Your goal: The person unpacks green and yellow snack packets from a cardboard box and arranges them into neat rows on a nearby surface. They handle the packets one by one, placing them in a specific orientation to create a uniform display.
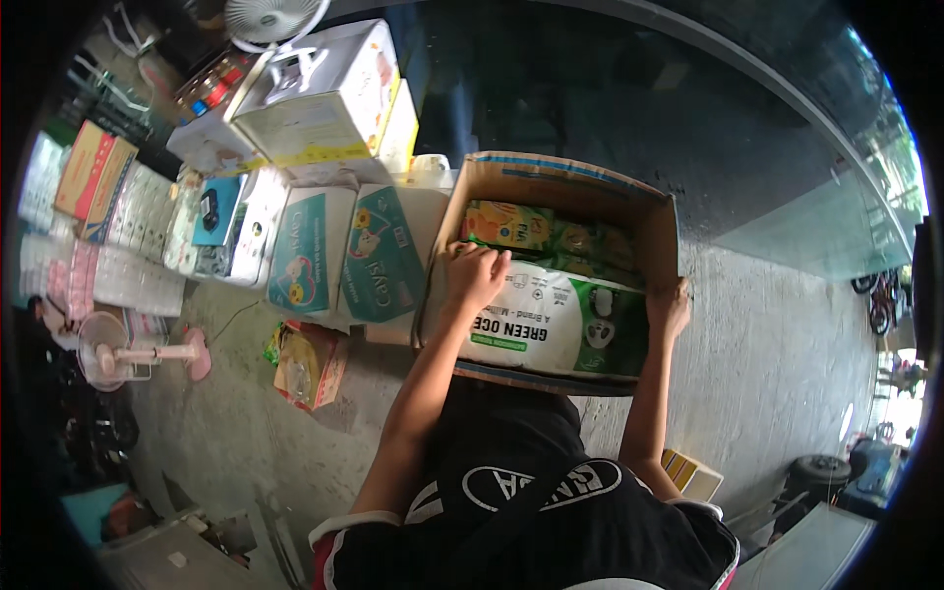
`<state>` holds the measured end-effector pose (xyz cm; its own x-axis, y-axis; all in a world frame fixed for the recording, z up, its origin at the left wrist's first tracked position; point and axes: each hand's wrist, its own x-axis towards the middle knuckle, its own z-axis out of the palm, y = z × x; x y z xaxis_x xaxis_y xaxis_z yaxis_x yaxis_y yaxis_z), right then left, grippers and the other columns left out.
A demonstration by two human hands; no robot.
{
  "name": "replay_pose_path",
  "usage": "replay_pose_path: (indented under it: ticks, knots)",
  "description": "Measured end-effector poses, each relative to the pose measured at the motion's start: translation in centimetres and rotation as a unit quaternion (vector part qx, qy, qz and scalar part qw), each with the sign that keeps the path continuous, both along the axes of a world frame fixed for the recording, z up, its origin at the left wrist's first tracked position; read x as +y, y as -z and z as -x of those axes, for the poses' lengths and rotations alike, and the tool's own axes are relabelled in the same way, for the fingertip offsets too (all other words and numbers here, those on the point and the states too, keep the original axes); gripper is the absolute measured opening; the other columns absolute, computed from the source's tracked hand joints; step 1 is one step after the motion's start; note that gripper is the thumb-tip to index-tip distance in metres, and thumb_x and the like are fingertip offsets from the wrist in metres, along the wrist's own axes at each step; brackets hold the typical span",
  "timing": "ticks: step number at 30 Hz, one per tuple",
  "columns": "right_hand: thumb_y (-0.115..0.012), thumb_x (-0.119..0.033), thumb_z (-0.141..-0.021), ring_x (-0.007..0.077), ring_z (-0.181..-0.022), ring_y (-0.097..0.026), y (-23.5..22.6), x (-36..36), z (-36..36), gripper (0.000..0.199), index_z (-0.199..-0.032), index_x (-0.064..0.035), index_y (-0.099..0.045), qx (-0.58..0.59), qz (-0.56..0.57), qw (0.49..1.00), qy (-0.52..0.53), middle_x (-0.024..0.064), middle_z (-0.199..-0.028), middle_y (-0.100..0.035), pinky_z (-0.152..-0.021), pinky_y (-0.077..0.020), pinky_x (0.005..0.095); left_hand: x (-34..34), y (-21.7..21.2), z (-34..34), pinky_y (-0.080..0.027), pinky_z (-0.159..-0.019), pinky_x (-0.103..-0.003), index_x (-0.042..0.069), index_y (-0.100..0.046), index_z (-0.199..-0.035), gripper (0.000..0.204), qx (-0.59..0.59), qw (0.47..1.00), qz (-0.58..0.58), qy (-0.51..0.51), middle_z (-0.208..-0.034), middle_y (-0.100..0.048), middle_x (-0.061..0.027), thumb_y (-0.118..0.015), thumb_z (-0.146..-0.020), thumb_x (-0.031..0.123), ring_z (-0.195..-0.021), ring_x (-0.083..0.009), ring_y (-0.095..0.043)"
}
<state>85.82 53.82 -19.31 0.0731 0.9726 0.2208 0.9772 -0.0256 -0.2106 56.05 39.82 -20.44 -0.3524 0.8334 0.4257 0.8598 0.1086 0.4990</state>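
From where I stand, the open cardboard box is the centre of it all, right in front of the person's black shirt, with a hand at each side. The right hand is closed on the box's right wall, fingers bent at the rim, probably to steady that side. The left hand is partly curled at the box's left wall, its thumb reaching over the contents; I cannot tell whether it grips the cardboard or presses on the pack beneath. With 2 hands on opposite sides, the box would be less likely to tip or twist.

Inside the box, a white-and-green pack lies along the near side, panda picture up, perhaps flat because it fits the width that way. Orange-and-yellow packs sit against the box's far wall, seemingly filling the leftover strip. What bears the box's weight underneath is hidden from me.

Just left of the box, 2 teal-and-white packs lie side by side, probably so they don't slide. Beyond them, far left of the box, white cartons are stacked with a white fan on top. A small open carton sits on the floor, lower and left of the box.
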Motion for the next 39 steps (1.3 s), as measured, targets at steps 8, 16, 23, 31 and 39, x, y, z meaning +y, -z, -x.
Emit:
replay_pose_path:
  ticks: [8, 16, 23, 31, 39]
  knots:
    - [-0.065, -0.016, -0.075, 0.0374, -0.097, -0.050, -2.0, -5.2, -0.3, 0.042, -0.110, -0.0019, -0.048, 0.259, -0.191, 0.925, -0.203, 0.0188, -0.102, -0.053, -0.085, -0.0395, 0.0417, -1.8, -2.6, -0.6, -0.035, -0.075, -0.039, 0.009, -0.044, -0.050, 0.038, 0.042, 0.997, -0.056, 0.033, -0.051, -0.046, -0.0057, -0.054, -0.084, 0.019, -0.060, -0.0247, -0.048]
    - [-0.066, -0.017, -0.078, 0.0308, -0.105, -0.050, -2.3, -18.2, 2.2, 0.051, -0.119, -0.0002, -0.042, 0.424, -0.064, 0.903, 0.018, 0.0180, -0.114, -0.048, -0.090, -0.0401, 0.0377, -7.5, -12.2, -2.0, -0.036, -0.087, -0.039, 0.002, -0.062, -0.090, 0.026, 0.096, 0.979, -0.014, 0.178, -0.082, -0.062, -0.0094, -0.060, -0.076, 0.023, -0.079, -0.0254, -0.055]
    - [-0.078, -0.021, -0.057, 0.0346, -0.122, -0.038, -13.5, -18.7, 8.4, 0.079, -0.125, -0.0022, -0.042, 0.247, -0.155, 0.929, -0.227, 0.0155, -0.128, -0.043, -0.101, -0.0298, 0.0439, -11.3, -16.0, 0.8, -0.034, -0.096, -0.044, -0.004, -0.056, -0.108, 0.051, 0.123, 0.886, 0.027, 0.447, -0.102, -0.059, -0.0184, -0.061, -0.073, 0.032, -0.089, -0.0235, -0.055]
    - [-0.080, -0.028, -0.048, 0.0276, -0.118, -0.039, -14.2, -18.4, 11.1, 0.097, -0.134, -0.0224, -0.037, -0.012, 0.057, 0.872, -0.487, 0.0086, -0.119, -0.046, -0.102, -0.0276, 0.0464, -11.1, -16.0, 2.3, -0.032, -0.097, -0.048, 0.000, -0.062, -0.100, 0.043, 0.054, 0.821, 0.003, 0.568, -0.099, -0.063, -0.0120, -0.068, -0.066, 0.025, -0.086, -0.0222, -0.055]
    - [-0.075, -0.022, -0.056, 0.0270, -0.111, -0.044, -15.7, -17.8, 10.1, 0.086, -0.134, -0.0227, -0.039, 0.007, 0.025, 0.863, -0.504, 0.0080, -0.115, -0.049, -0.102, -0.0287, 0.0462, -12.3, -12.6, 6.7, -0.027, -0.101, -0.048, 0.004, -0.039, -0.127, 0.082, -0.204, 0.907, -0.095, 0.357, -0.127, -0.041, -0.0174, -0.073, -0.067, 0.047, -0.117, -0.0295, -0.040]
